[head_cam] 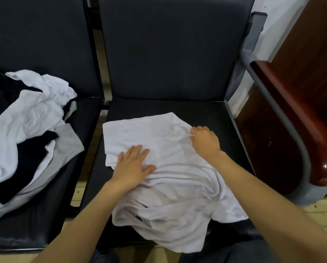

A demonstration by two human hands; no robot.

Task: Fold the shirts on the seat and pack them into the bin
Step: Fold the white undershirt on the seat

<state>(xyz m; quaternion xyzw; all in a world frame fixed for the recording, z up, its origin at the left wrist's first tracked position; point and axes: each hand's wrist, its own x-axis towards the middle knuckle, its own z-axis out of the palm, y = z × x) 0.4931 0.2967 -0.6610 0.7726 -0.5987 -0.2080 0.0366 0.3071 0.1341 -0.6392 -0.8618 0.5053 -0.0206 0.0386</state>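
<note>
A white shirt (170,179) lies spread on the right black seat (206,111), its far part flat and its near part bunched and hanging over the front edge. My left hand (134,164) rests flat on the shirt's left side with fingers spread. At the far right of the shirt, my right hand (204,141) pinches the cloth beside the collar (175,135). No bin is in view.
A heap of white, black and grey shirts (26,133) covers the left seat (45,224). A grey metal armrest (284,114) and a dark red wooden panel (301,120) stand at the right. Light wooden floor (326,211) shows below them.
</note>
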